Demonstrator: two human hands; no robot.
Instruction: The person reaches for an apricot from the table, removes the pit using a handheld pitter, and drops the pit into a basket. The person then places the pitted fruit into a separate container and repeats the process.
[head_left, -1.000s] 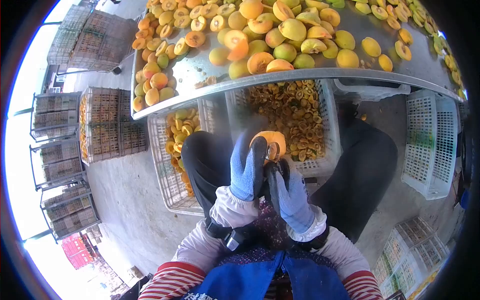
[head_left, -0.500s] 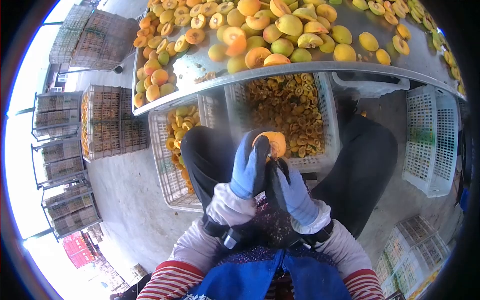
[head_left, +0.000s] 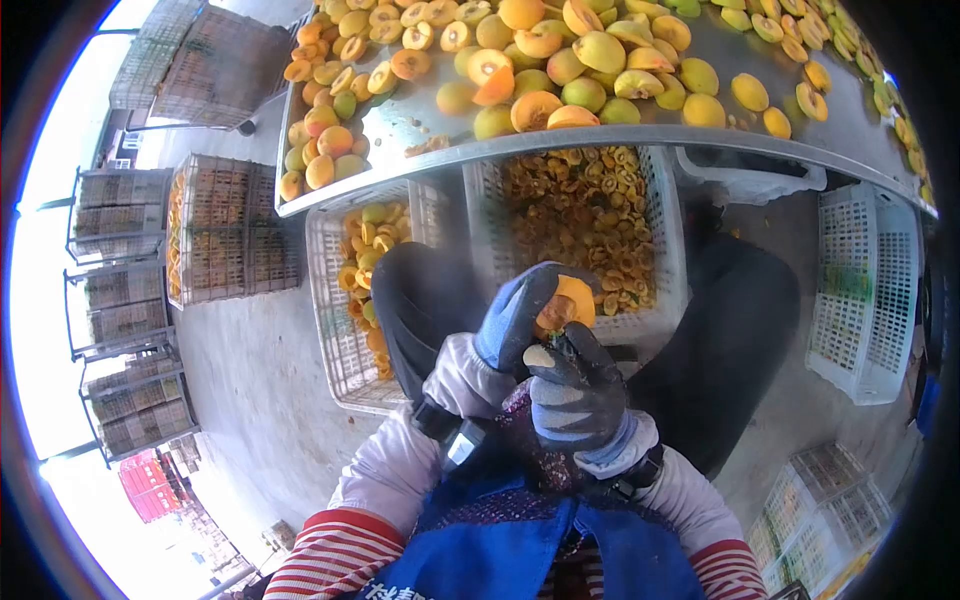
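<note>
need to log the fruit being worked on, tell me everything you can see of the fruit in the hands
The fruit is an orange-yellow stone fruit, apricot-like, showing smooth matte skin on its rounded upper side. It sits above the person's lap, in front of the crate of pits and scraps. The left hand, in a blue glove, cups it from the left, fingers wrapped over its top. The right hand, in a grey-blue glove, presses against its lower side, thumb at the base. Its underside is hidden, so whether it is cut cannot be told.

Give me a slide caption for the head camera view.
Gloved left hand holds an orange fruit half while the right hand works at it, above crates of cut fruit.
</note>
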